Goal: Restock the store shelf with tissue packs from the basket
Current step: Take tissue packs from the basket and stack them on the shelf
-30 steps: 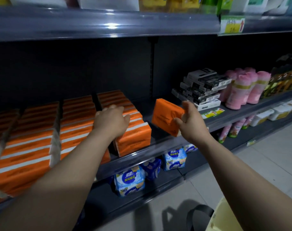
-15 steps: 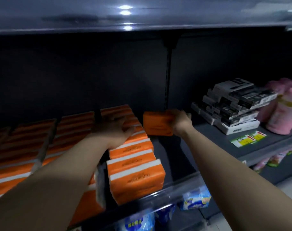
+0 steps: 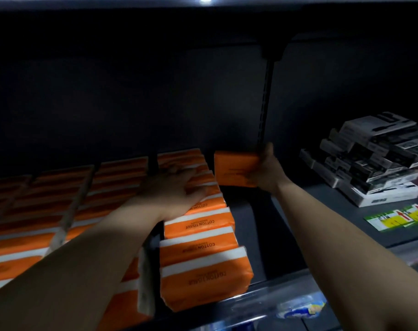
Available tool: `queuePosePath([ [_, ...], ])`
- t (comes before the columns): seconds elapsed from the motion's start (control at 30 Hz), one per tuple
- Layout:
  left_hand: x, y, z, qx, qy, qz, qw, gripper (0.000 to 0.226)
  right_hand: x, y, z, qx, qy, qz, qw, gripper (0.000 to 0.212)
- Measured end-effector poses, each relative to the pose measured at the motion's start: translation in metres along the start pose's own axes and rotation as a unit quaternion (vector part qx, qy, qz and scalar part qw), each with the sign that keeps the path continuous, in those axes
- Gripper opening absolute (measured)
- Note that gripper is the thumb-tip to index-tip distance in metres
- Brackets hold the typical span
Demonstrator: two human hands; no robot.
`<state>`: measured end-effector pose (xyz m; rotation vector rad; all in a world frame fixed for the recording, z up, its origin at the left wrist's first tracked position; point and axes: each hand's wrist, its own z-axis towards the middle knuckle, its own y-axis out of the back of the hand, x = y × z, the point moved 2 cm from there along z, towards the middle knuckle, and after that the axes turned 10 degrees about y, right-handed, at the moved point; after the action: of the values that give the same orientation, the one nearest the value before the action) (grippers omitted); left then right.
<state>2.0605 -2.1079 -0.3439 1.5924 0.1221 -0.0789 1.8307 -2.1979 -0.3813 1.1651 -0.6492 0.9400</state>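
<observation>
Orange tissue packs (image 3: 198, 235) already fill the left rows of the shelf (image 3: 263, 223). The right hand (image 3: 265, 173) has its fingers curled round a fresh pack (image 3: 234, 168) at the back of the bare lane beside them. The left hand (image 3: 177, 189) lies flat on the nearest row, fingers relaxed. The basket is out of sight.

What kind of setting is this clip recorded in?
Most likely a retail store aisle: rows of identical orange cotton tissue packs on a dark shelf, yellow-green price labels lying on it, and stacked black-and-white boxes.
</observation>
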Motion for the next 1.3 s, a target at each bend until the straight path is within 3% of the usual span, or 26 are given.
queuePosePath([
  [0.07, 0.001, -0.001, 0.000, 0.002, -0.001, 0.001, 1.000, 0.071, 0.006, 0.009, 0.008, -0.083, 0.029, 0.089, 0.992, 0.062],
  [0.13, -0.001, -0.001, 0.000, 0.000, 0.000, 0.013, 1.000, 0.071, 0.021, 0.023, 0.017, -0.120, 0.059, 0.086, 0.987, 0.053],
  [0.2, -0.002, 0.001, -0.001, 0.001, 0.003, 0.015, 1.000, 0.071, 0.040, 0.034, 0.021, -0.074, 0.145, -0.055, 0.985, 0.039],
  [0.3, -0.002, 0.001, 0.000, -0.004, 0.000, 0.020, 1.000, 0.072, 0.060, 0.025, 0.011, 0.022, 0.290, -0.216, 0.932, 0.039],
  [0.37, -0.001, 0.001, -0.001, -0.001, 0.001, 0.020, 1.000, 0.072, 0.056, 0.013, 0.005, 0.089, 0.176, -0.186, 0.963, 0.056],
  [0.43, 0.000, 0.001, -0.003, 0.006, 0.004, 0.010, 1.000, 0.071, 0.043, 0.004, 0.003, 0.088, 0.046, -0.144, 0.985, 0.077],
  [0.57, -0.002, 0.002, -0.004, 0.002, 0.005, 0.014, 1.000, 0.071, 0.025, -0.006, -0.005, 0.034, -0.013, -0.116, 0.993, 0.087],
  [0.7, -0.003, 0.002, -0.004, 0.006, 0.010, 0.015, 1.000, 0.070, 0.015, -0.013, 0.006, 0.081, 0.012, -0.052, 0.995, 0.106],
  [0.77, -0.003, 0.003, -0.005, 0.002, 0.007, 0.020, 1.000, 0.071, 0.024, -0.003, 0.012, 0.045, 0.038, -0.133, 0.989, 0.093],
  [0.87, -0.003, 0.004, -0.005, 0.002, 0.012, 0.025, 1.000, 0.071, 0.040, 0.004, 0.019, 0.051, 0.071, -0.270, 0.959, 0.051],
  [1.0, -0.002, 0.003, -0.006, 0.005, 0.013, 0.014, 1.000, 0.070, 0.035, -0.020, 0.024, 0.140, 0.092, -0.335, 0.927, 0.062],
  [1.1, -0.001, 0.000, -0.004, -0.006, 0.006, 0.016, 1.000, 0.071, 0.029, -0.026, 0.018, 0.131, 0.056, -0.364, 0.920, 0.079],
  [1.2, 0.001, -0.002, -0.001, -0.010, 0.005, 0.013, 1.000, 0.071, 0.024, -0.026, 0.017, 0.065, 0.126, -0.383, 0.913, 0.065],
  [1.3, 0.002, -0.004, 0.000, -0.020, 0.001, 0.012, 1.000, 0.072, 0.021, -0.026, 0.022, 0.027, 0.139, -0.353, 0.925, 0.045],
])
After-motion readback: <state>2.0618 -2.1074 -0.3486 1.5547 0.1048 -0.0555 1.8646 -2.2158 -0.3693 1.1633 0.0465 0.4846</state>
